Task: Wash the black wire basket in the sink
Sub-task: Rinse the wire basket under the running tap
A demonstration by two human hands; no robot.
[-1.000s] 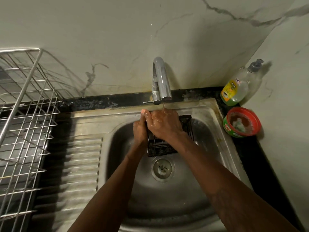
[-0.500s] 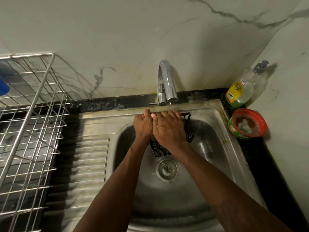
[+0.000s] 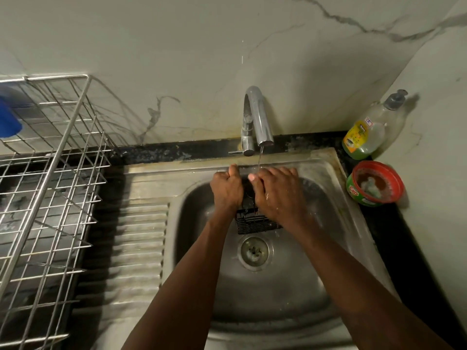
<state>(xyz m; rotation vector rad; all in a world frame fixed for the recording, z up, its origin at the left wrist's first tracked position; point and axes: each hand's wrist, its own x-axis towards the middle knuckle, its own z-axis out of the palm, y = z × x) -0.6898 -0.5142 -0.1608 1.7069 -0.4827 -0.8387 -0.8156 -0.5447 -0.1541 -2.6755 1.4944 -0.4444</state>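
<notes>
A small black wire basket (image 3: 254, 224) is held above the steel sink (image 3: 328, 248), under the chrome tap (image 3: 257, 117), from which a thin stream of water runs. My left hand (image 3: 227, 190) grips the basket's left side with closed fingers. My right hand (image 3: 278, 195) lies over the basket's right side and top, wet, and covers most of it. Only the basket's lower near edge shows between and below my hands. The drain (image 3: 255, 252) sits just below the basket.
A steel wire dish rack (image 3: 55, 188) stands at the left, with a blue object (image 3: 8, 120) at its far edge. A ribbed drainboard (image 3: 141, 238) lies between rack and sink. A dish soap bottle (image 3: 366, 132) and a red-rimmed tub (image 3: 374, 184) stand at the right corner.
The view has shifted so everything sits further right and lower. My right hand has slid over more of the basket, and less of its right side shows than a second ago.
</notes>
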